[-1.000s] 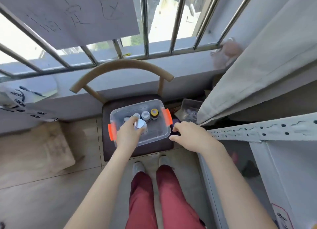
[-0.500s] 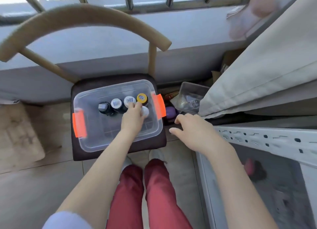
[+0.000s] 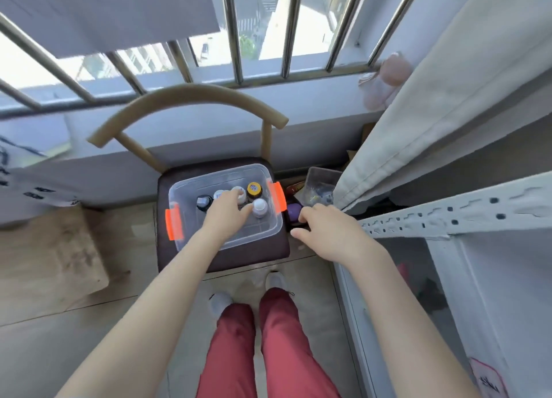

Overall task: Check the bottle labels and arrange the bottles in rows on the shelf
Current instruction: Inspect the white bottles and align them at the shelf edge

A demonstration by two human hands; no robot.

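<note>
A clear plastic box [image 3: 179, 194] with orange latches sits on a dark chair seat [image 3: 167, 248]. Several small bottles stand in it: a black-capped one [image 3: 204, 202], a white-capped one [image 3: 219, 193], a yellow-capped one [image 3: 254, 189] and another white-capped one [image 3: 260, 207]. My left hand [image 3: 225, 214] reaches into the box with its fingers stretched out. Its fingertips lie over a partly hidden bottle [image 3: 240, 195], and its thumb is beside the white-capped one at the right. My right hand [image 3: 325, 230] hovers off the chair's right edge, loosely curled and holding nothing. The white metal shelf [image 3: 448, 217] is at the right.
A purple object [image 3: 294, 212] and a small clear container [image 3: 321, 185] lie between chair and shelf. A pale curtain [image 3: 448, 99] hangs over the shelf's far end. The chair's curved back [image 3: 191, 99] and a barred window stand behind. Flattened cardboard [image 3: 44, 254] lies on the floor at left.
The left hand's fingers have stretched out, and the white-capped bottle it covered now stands bare beside the thumb. The right hand stays beside the chair. The view has tilted up.
</note>
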